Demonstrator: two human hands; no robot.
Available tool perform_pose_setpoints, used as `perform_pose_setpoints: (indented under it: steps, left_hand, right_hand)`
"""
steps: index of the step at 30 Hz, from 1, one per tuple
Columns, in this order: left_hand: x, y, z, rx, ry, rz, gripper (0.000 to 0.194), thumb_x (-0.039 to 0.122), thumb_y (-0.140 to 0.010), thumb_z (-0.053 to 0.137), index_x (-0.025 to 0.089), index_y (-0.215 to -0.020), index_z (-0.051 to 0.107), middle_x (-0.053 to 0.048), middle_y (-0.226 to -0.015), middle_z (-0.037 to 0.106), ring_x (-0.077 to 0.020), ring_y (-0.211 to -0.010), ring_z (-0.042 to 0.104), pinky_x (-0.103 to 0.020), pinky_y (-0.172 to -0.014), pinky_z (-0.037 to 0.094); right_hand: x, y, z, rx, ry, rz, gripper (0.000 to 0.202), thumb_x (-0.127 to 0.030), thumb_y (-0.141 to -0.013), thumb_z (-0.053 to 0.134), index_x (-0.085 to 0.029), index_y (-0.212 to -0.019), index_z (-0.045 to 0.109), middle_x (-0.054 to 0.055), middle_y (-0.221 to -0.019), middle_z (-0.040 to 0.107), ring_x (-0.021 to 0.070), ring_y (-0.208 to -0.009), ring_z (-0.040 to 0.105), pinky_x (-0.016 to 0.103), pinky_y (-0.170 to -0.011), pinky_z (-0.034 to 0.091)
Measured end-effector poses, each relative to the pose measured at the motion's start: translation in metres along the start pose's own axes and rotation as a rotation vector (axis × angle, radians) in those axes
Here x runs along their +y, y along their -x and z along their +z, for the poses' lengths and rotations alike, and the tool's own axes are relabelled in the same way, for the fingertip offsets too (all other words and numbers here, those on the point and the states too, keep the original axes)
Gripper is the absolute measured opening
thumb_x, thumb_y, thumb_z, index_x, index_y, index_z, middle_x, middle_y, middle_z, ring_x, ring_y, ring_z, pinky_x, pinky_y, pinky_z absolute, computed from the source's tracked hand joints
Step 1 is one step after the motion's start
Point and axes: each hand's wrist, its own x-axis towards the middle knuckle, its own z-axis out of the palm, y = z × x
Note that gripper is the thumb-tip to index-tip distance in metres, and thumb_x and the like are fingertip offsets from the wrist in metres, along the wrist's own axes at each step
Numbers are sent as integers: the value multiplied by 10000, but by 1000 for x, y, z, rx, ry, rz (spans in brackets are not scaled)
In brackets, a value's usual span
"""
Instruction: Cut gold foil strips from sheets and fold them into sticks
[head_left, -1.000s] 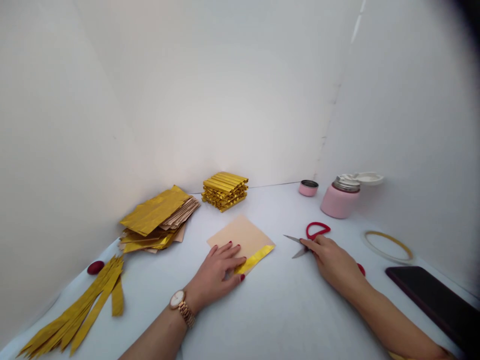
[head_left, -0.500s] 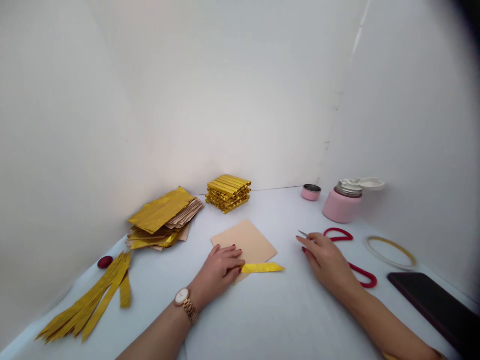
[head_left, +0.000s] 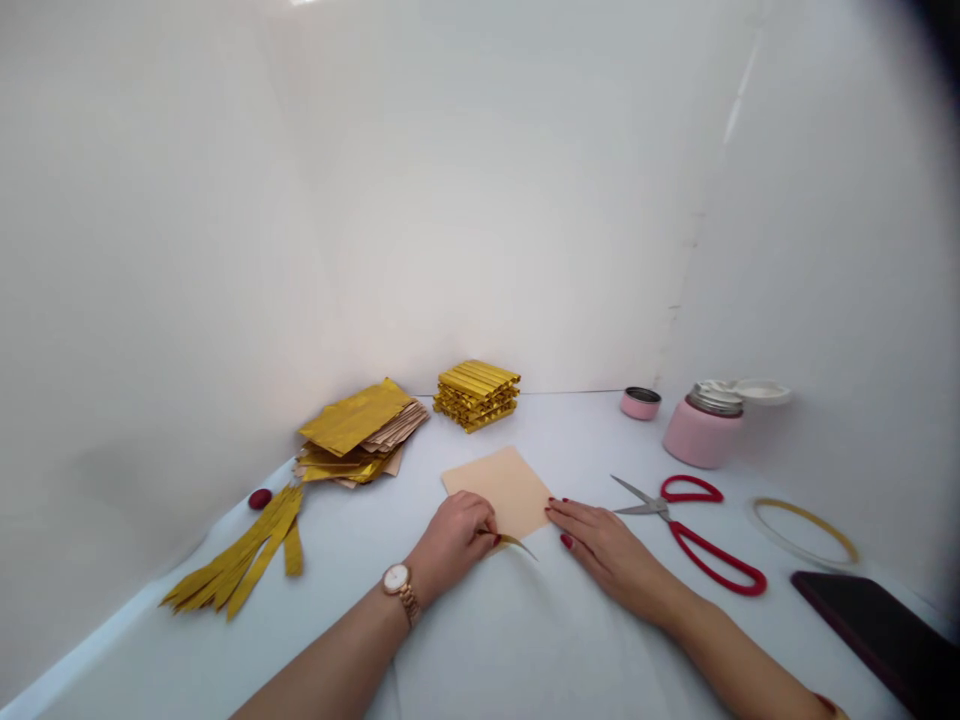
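My left hand [head_left: 459,530], with a watch on its wrist, pinches a narrow gold paper strip [head_left: 519,545] at the near side of a tan paper sheet [head_left: 506,485]. The strip's free end points right, seen nearly edge-on. My right hand [head_left: 600,545] lies flat on the table with its fingers out, the tips touching the sheet's right corner. Just right of that hand, red-handled scissors [head_left: 664,507] lie with their blades spread. The part of the sheet under my left hand is hidden.
Gold strips [head_left: 244,555] and a dark red round object [head_left: 260,499] lie left. Behind stand a gold paper pile [head_left: 352,420] and stacked gold rolls [head_left: 476,395]. On the right are a pink bottle [head_left: 703,430], its cap [head_left: 640,404], a tape roll [head_left: 806,528] and a black tablet-like slab [head_left: 870,625].
My left hand has picked up the gold strip that lay flat. My right hand has moved left from the scissors to the sheet's corner. The view has shifted slightly.
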Motion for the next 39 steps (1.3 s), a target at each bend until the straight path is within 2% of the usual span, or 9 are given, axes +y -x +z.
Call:
perform_pose_setpoints:
  steps: [5,9,14,17,23,27,31,35,39]
  left_hand:
    - [15,16,-10,156,-7,-102,125,136,-807,508,200,-784,613,-12,-799,642,-165,-790,567,-268,-740,436]
    - [14,46,-34,322,-15,-223,156,166,-844,474,213,-841,622,4,-828,657,-139,-769,586,-234,-728,449]
    - [-16,98,-87,548,-95,-496,179,227,-861,429,186,-859,603,-30,-840,638,-183,-787,591,-294,-706,466]
    - [-40,126,-119,589,-152,-693,176,239,-874,439,158,-949,576,-15,-759,627,-169,-664,596,-292,-606,475]
    - [-64,159,-151,479,-354,-948,237,328,-874,518,143,-1017,562,-56,-980,596,-183,-836,589,-369,-747,470]
    - [-64,157,-146,428,-541,-1001,404,344,-815,531,183,-1183,480,-170,-1295,410,-339,-1197,363,-474,-938,288]
    - [-64,138,-131,342,-613,-1023,688,541,-747,494,195,-1316,322,-209,-1395,255,-430,-1258,213,-596,-916,204]
    - [-69,129,-130,229,-604,-1074,806,582,-676,520,183,-1333,277,-225,-1334,348,-468,-1182,327,-617,-835,275]
    - [-73,136,-145,111,-567,-1099,687,430,-742,505,240,-1347,240,-156,-1195,530,-378,-1050,515,-491,-789,381]
  right_hand:
    - [11,1,8,78,6,-39,383,-314,-885,401,-209,-1230,529,77,-1278,528,236,-1171,476,427,-959,411]
    - [24,1,18,75,43,-40,418,-367,-880,385,-206,-1240,524,68,-1293,511,248,-1174,474,430,-980,399]
    - [36,-1,28,64,70,-38,453,-416,-873,379,-197,-1242,525,61,-1297,504,258,-1182,465,444,-999,380]
    - [38,-2,30,73,75,-27,447,-422,-871,381,-212,-1235,531,48,-1294,507,259,-1182,464,443,-996,387]
    - [38,-2,32,61,102,-25,457,-418,-879,366,-198,-1251,514,50,-1308,491,250,-1192,454,441,-1017,360]
    - [40,-2,34,55,114,-27,471,-422,-875,367,-181,-1253,511,63,-1312,485,258,-1191,454,447,-1014,361]
    - [39,-3,33,50,113,-19,468,-420,-878,357,-182,-1248,517,67,-1312,484,258,-1190,455,447,-1016,356]
    - [37,-1,32,62,92,-14,462,-417,-872,368,-190,-1244,523,62,-1303,495,263,-1179,467,449,-1009,367]
    - [37,-1,32,87,83,-28,446,-408,-864,388,-202,-1232,535,59,-1295,505,264,-1169,478,443,-999,382]
